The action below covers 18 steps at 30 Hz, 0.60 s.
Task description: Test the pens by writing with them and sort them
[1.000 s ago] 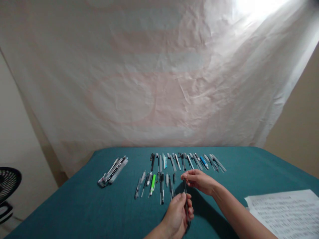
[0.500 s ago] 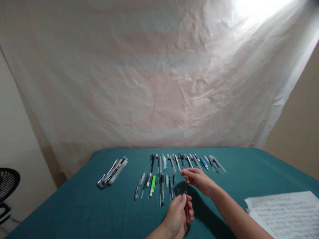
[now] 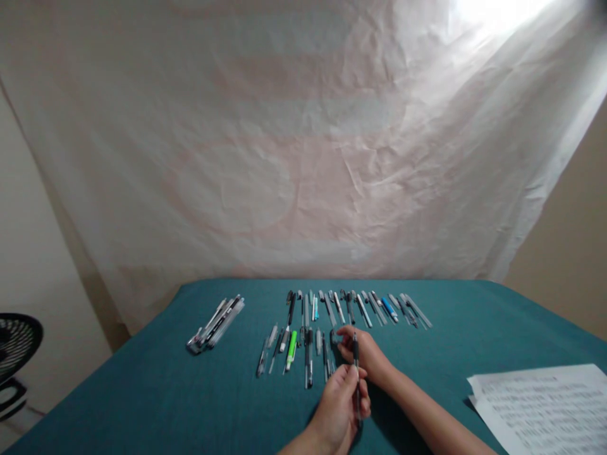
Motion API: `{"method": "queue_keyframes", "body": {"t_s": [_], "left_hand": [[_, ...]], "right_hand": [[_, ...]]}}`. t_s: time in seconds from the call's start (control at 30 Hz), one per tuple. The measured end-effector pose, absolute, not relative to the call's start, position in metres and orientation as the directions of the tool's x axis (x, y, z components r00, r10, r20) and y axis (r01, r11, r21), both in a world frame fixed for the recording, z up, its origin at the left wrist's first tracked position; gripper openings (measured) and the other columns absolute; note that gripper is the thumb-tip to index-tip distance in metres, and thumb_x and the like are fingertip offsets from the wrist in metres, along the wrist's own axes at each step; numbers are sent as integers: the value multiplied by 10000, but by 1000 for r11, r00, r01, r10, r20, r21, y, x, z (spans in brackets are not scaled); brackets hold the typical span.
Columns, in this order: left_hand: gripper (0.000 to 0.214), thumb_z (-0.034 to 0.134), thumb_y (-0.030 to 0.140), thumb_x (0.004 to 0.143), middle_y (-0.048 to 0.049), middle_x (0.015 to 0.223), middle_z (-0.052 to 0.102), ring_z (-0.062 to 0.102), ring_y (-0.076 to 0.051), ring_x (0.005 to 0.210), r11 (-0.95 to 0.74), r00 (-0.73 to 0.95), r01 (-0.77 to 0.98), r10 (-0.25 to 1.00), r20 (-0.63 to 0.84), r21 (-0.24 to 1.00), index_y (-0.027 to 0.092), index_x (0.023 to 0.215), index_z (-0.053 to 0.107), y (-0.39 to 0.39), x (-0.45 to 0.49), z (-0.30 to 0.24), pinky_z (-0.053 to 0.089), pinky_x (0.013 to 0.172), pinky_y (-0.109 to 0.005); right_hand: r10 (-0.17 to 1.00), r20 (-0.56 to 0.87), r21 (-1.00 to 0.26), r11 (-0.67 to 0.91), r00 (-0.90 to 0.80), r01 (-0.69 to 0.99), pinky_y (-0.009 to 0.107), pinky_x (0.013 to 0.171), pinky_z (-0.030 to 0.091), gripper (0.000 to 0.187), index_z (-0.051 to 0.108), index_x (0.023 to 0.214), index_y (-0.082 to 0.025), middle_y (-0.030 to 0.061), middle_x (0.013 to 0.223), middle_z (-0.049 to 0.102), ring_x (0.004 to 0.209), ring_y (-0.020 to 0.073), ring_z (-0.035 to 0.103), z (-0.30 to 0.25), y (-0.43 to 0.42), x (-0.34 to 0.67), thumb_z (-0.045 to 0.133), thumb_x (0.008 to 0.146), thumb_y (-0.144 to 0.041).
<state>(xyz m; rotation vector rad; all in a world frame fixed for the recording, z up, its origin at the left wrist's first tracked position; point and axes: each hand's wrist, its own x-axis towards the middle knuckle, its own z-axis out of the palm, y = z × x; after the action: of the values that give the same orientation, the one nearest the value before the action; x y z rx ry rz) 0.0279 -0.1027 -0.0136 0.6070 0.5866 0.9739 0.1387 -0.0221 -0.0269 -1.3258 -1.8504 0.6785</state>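
My left hand is closed round a slim pen with a clear barrel and a dark upper part, its top end pointing away from me. Just beyond it, my right hand is low over the green cloth, partly hidden behind the pen. Its fingers are apart and reach left to a small dark pen cap; whether they touch it I cannot tell. Left of the hands lie a bright green highlighter, a black-capped pen and several other pens and pen parts in a near row.
Farther back runs a row of several pens, including a blue one. A bundle of pens lies at the left. Written paper sheets lie at the right front. A black fan stands beyond the table's left edge.
My right hand has moved from the pen's upper end down and left to the small cap. My left hand keeps hold of the pen, which now points up more.
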Motion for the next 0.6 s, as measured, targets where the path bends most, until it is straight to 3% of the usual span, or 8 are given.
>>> {"method": "queue_keyframes", "body": {"t_s": [0.2, 0.47, 0.6], "left_hand": [[231, 538, 351, 786, 40, 601, 483, 410, -36, 435, 429, 435, -569, 881, -186, 702, 130, 825, 487, -102, 28, -13, 237, 436, -180], [224, 542, 344, 782, 38, 603, 486, 413, -38, 441, 428, 431, -568, 882, -189, 703, 132, 822, 485, -102, 29, -12, 239, 437, -184], [223, 543, 344, 783, 38, 603, 488, 414, -37, 440, 431, 432, -571, 881, -190, 699, 132, 825, 486, -102, 28, -12, 239, 438, -182]], "right_hand": [[909, 355, -695, 413, -220, 589, 207, 552, 402, 88, 557, 771, -171, -9, 639, 572, 579, 118, 528, -34, -23, 135, 518, 711, -224], [908, 362, -676, 411, -210, 612, 221, 565, 404, 120, 559, 797, -175, 0, 659, 582, 590, 130, 533, -37, -23, 132, 542, 723, -268], [929, 314, -740, 369, -197, 562, 234, 577, 399, 150, 583, 786, -171, 9, 662, 593, 605, 142, 535, -34, -24, 132, 566, 710, -299]]}}
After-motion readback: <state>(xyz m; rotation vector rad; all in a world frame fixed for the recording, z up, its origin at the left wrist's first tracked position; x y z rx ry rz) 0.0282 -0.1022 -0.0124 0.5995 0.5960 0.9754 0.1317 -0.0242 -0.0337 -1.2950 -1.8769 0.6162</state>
